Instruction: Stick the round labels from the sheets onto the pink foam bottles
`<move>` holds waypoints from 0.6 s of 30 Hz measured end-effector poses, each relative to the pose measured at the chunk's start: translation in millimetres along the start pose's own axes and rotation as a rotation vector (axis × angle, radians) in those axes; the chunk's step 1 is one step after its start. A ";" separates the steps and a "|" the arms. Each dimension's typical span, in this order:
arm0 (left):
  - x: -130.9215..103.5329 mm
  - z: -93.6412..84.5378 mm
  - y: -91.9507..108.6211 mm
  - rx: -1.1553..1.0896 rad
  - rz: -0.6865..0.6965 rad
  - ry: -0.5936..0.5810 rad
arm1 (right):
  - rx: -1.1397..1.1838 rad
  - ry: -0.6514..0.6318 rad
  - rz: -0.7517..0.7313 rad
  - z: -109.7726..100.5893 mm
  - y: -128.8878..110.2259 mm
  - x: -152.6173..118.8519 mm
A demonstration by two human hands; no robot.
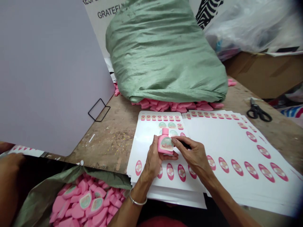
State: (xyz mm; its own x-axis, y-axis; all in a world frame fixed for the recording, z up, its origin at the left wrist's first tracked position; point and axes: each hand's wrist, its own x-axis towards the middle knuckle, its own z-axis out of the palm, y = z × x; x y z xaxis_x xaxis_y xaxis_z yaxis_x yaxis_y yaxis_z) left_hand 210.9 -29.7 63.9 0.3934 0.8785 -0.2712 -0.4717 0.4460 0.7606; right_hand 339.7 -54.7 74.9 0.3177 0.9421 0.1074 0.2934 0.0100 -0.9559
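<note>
My left hand (155,157) is closed around a small pink plastic bottle (165,131), held upright over the sticker sheets. On the bottle's front is a rounded green-and-cream label (167,143). My right hand (193,154) is pinched, with thumb and fingertips at the label's right edge. A slim dark tool (186,145) shows partly under those fingers; its kind is hidden. Beneath both hands lies a stack of white sticker sheets (146,148) with pink oval, small rectangular and green rounded labels.
More printed sheets (227,138) fan out rightward. Black-handled scissors (259,113) lie beyond them. A green sack (165,56) rests on pink bottles (163,105) at the back. An open sack of pink bottles (87,201) is below left. A pale panel (52,69) and another person's arm (8,189) are left.
</note>
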 end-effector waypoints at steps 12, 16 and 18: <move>-4.6 -0.1 5.7 0.058 0.037 -0.065 | -0.070 0.026 -0.059 2.0 -0.4 -0.3; -7.2 -2.6 6.2 0.142 0.077 -0.122 | -0.162 0.025 -0.100 -0.4 4.4 1.8; -8.0 -3.9 5.3 0.140 0.065 -0.132 | -0.322 0.053 -0.120 -4.3 6.5 4.8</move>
State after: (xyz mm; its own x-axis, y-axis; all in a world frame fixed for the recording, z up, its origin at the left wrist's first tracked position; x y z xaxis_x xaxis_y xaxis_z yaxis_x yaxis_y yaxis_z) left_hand 202.2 -33.7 67.7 0.4701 0.8705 -0.1457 -0.3893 0.3527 0.8509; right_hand 346.9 -51.6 70.4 0.3072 0.9220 0.2358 0.5985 0.0055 -0.8011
